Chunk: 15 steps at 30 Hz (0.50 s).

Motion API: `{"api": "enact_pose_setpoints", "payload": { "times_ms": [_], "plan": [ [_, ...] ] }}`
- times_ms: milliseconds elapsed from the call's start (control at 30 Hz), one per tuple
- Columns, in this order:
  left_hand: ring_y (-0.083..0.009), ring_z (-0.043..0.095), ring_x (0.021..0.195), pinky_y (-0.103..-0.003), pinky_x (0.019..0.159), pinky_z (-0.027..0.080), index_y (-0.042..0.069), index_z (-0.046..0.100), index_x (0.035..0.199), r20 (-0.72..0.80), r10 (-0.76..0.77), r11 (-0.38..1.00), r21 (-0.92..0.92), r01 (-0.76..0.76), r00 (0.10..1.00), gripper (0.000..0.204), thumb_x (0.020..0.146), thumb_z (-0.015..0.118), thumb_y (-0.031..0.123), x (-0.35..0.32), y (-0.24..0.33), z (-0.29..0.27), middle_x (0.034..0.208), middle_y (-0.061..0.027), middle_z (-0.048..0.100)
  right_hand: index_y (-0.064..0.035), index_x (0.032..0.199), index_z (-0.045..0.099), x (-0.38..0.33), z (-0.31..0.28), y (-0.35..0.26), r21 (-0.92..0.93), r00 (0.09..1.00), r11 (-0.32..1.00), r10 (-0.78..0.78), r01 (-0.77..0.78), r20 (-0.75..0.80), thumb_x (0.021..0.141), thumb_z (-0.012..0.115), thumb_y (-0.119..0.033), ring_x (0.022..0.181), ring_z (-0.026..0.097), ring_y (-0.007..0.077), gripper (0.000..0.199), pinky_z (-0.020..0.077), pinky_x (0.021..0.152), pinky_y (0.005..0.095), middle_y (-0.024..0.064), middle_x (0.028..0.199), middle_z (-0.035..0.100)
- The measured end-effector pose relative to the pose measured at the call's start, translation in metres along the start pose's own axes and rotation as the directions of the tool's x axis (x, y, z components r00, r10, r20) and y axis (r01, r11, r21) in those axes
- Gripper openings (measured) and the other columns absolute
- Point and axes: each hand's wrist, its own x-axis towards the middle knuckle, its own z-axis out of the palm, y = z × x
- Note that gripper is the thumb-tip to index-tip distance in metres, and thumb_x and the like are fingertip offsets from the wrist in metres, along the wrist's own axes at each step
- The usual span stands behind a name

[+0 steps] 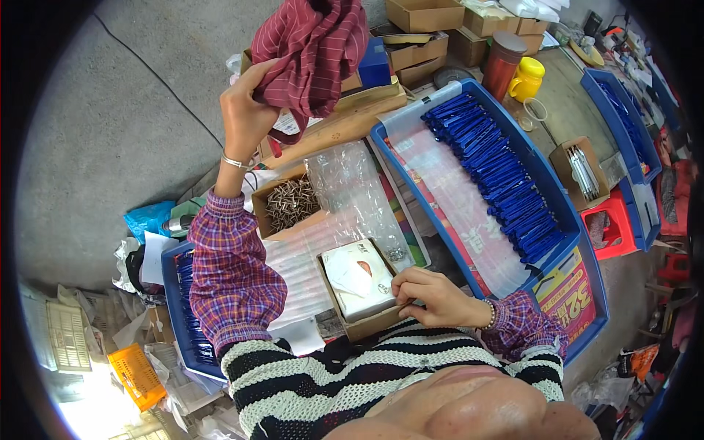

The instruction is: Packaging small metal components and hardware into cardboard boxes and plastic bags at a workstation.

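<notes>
Stretched out ahead, my left hand [248, 110] is closed on a dark red striped cloth [315, 55], which hangs bunched above some cardboard boxes. My right hand [440, 297] rests by the right edge of a small cardboard box [363, 326] close to my body. Its fingers are curled together at the box's rim; what they pinch, if anything, is hidden. Inside that box lies a stack of white printed packets or cards [356, 279]. Beyond it, an open cardboard box [264, 213] holds many small brown metal pieces [292, 204], with clear plastic sheeting [348, 176] beside it.
At the right stands a blue tray [568, 202] with rows of dark blue tool-like pieces [499, 176]. Another blue tray [172, 293] is at my left. Farther off are a yellow mug [526, 79], a brown canister [503, 66], a red stool [610, 224] and an orange basket [137, 376].
</notes>
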Motion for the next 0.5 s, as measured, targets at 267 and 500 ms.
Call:
{"api": "enact_pose_setpoints", "payload": {
  "times_ms": [267,500],
  "plan": [
    [-0.0259,0.069,0.09,-0.029,0.078,0.052,0.007,0.069,0.109,-0.079,0.055,0.998,-0.031,-0.058,0.995,0.043,0.067,0.073,0.0,0.006,0.02,-0.005,0.101,-0.0102,0.07,-0.0029,0.08,0.054,-0.007,-0.004,-0.001,-0.019,1.0,1.0,0.017,-0.017,0.0,0.066,0.074,0.002,0.087,0.058,0.0268,0.025,0.0468,0.073,0.0354,0.0091,0.096,0.056],
    [-0.017,0.064,0.099,-0.028,0.084,0.051,0.002,0.064,0.115,-0.134,-0.096,0.975,-0.212,0.066,0.986,0.056,0.061,0.072,-0.009,-0.025,0.012,-0.078,0.107,-0.0126,0.068,-0.0015,0.079,0.055,0.01,0.008,-0.007,-0.085,0.998,0.996,0.001,0.004,0.06,0.065,0.076,0.002,0.084,0.059,0.0256,0.025,0.0485,0.072,0.0343,0.0104,0.095,0.058]
  ]
}}
